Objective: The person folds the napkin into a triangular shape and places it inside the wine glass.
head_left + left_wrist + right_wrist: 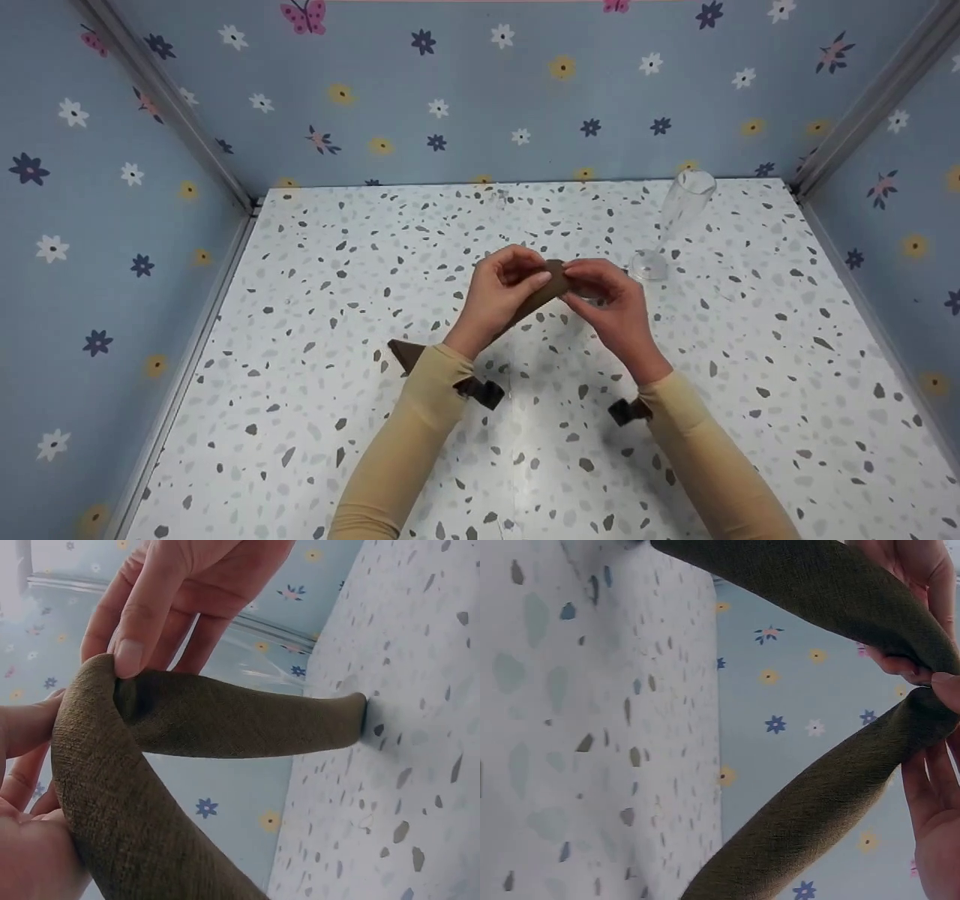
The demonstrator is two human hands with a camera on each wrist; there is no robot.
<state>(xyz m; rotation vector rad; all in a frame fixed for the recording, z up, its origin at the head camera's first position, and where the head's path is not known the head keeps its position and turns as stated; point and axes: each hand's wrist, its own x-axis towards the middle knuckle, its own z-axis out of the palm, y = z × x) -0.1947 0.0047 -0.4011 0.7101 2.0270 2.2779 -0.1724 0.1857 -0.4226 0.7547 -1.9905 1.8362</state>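
A brown woven necktie (547,289) is held up between both hands, bent over in a fold near its top. My left hand (495,296) pinches it with thumb and fingers on the left side of the fold. My right hand (619,307) pinches the right edge of the fold, thumb nearest me. In the left wrist view two lengths of the necktie (247,720) spread from the fold, one running down to the tabletop. A pointed end (407,354) shows beside the left sleeve, and the forearm hides part of the cloth.
A clear champagne flute (682,206) stands behind the right hand on the speckled white table (300,420). Flower-patterned blue panels (465,90) close off the back and both sides. A small black camera (489,394) sits on the left wrist.
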